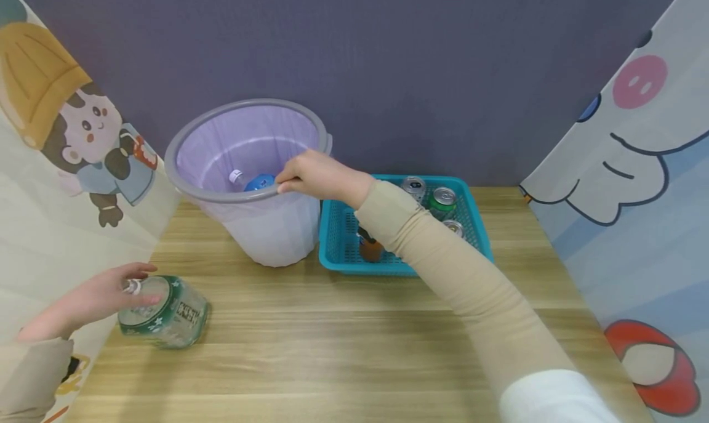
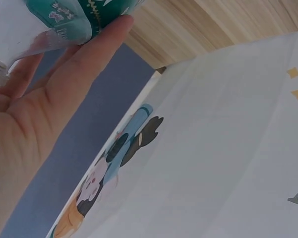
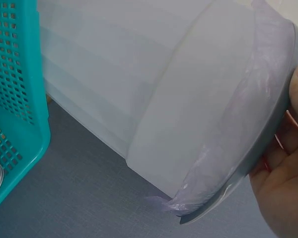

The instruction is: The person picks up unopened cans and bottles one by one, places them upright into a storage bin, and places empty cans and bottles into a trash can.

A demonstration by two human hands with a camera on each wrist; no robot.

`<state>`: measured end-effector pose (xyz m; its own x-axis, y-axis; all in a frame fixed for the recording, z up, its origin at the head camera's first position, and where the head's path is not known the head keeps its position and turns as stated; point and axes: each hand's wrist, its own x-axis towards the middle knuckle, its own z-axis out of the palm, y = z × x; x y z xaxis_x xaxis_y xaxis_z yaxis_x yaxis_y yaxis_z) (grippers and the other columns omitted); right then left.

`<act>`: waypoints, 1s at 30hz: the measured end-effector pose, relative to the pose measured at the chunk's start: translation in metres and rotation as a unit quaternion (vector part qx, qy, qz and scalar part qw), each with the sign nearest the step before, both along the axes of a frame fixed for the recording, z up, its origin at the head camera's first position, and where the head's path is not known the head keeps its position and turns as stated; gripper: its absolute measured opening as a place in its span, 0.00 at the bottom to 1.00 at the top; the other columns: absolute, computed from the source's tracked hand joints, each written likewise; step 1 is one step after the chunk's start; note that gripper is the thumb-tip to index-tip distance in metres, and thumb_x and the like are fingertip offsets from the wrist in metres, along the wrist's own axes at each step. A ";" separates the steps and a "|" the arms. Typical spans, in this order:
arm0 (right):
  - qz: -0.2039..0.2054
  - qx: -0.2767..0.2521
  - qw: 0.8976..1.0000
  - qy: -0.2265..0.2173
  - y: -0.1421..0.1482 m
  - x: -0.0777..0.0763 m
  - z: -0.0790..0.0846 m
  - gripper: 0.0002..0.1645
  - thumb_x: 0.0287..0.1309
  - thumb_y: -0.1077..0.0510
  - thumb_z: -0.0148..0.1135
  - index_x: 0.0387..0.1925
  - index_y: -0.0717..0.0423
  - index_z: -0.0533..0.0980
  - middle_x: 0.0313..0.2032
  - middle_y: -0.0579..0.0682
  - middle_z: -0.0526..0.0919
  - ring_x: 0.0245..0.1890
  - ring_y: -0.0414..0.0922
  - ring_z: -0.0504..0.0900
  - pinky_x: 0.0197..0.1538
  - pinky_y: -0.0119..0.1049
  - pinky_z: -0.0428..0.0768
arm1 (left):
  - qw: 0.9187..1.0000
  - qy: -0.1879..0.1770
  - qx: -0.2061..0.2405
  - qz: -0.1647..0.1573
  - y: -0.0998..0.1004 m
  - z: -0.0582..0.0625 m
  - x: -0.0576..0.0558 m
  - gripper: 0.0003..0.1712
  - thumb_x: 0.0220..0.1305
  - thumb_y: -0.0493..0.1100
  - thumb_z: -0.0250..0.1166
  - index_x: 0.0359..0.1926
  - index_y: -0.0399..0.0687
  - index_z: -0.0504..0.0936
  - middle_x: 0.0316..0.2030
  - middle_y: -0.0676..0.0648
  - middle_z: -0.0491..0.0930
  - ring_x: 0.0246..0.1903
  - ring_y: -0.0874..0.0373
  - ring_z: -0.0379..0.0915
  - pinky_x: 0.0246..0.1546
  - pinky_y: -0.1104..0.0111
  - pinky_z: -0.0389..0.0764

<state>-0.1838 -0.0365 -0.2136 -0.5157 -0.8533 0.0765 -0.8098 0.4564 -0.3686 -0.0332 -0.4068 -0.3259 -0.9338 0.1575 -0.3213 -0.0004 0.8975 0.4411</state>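
Note:
My left hand (image 1: pixel 105 295) holds a large clear plastic bottle (image 1: pixel 189 315) with a green label by its neck end. The bottle is tilted, its base pointing away from the palm; whether it touches the table cannot be told. In the left wrist view the fingers lie along the bottle (image 2: pixel 69 29). My right hand (image 1: pixel 318 175) grips the grey rim of a pale trash bin (image 1: pixel 271 226), thumb on one side and fingers on the other. A thin purple bag (image 3: pixel 228 134) lines the bin and folds over its edge. Inside lie a white-capped bottle (image 1: pixel 236 176) and something blue (image 1: pixel 260 182).
Right of the bin stands a turquoise basket (image 1: pixel 343 266), partly behind my right forearm. It holds several cans, among them a green can (image 1: pixel 442 202), and an orange-brown item (image 1: pixel 370 250). A dark wall panel (image 1: pixel 415 72) closes the back; printed panels flank the wooden table (image 1: pixel 343 349).

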 end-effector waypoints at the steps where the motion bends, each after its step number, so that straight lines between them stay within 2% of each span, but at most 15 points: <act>1: -0.001 0.000 1.000 0.000 0.000 0.000 0.000 0.17 0.64 0.55 0.57 0.50 0.57 0.80 0.48 0.52 0.84 0.50 0.43 0.81 0.54 0.30 0.77 | 1.000 0.003 0.001 -0.001 0.000 0.000 0.000 0.43 0.60 0.54 0.65 0.63 0.25 0.61 0.57 0.19 0.63 0.53 0.21 0.61 0.41 0.39 0.73; 8: -0.005 0.003 1.000 -0.003 -0.001 0.000 0.000 0.17 0.64 0.55 0.57 0.51 0.56 0.80 0.49 0.51 0.84 0.50 0.43 0.81 0.54 0.30 0.76 | 1.000 0.016 -0.012 0.004 -0.001 0.000 0.000 0.43 0.58 0.55 0.66 0.61 0.25 0.63 0.56 0.21 0.66 0.53 0.22 0.61 0.42 0.37 0.71; 14: -0.008 0.004 1.000 -0.006 0.000 0.001 0.000 0.17 0.64 0.55 0.56 0.51 0.56 0.80 0.49 0.51 0.83 0.51 0.43 0.80 0.54 0.30 0.76 | 0.999 0.012 -0.021 0.025 0.000 0.002 -0.003 0.47 0.58 0.58 0.65 0.61 0.23 0.60 0.54 0.19 0.67 0.49 0.24 0.67 0.37 0.44 0.76; 23: -0.011 0.005 1.000 -0.013 -0.001 0.000 0.000 0.18 0.65 0.55 0.56 0.52 0.56 0.79 0.50 0.51 0.83 0.52 0.43 0.80 0.55 0.30 0.76 | 0.999 0.007 -0.013 0.032 0.001 0.003 -0.006 0.40 0.67 0.58 0.56 0.59 0.23 0.64 0.55 0.16 0.63 0.51 0.20 0.63 0.38 0.42 0.74; 30: -0.012 0.005 1.000 -0.013 -0.002 -0.001 -0.001 0.17 0.64 0.55 0.56 0.52 0.56 0.80 0.50 0.51 0.83 0.52 0.43 0.80 0.55 0.30 0.76 | 0.997 0.042 0.018 0.055 0.002 0.003 -0.007 0.38 0.69 0.56 0.53 0.61 0.23 0.62 0.54 0.17 0.64 0.50 0.23 0.64 0.37 0.42 0.74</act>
<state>-0.1845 -0.0386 -0.2145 -0.5370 -0.8418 0.0546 -0.7895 0.4788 -0.3839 -0.0397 -0.4052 -0.3227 -0.9694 0.0617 -0.2377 -0.0608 0.8776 0.4756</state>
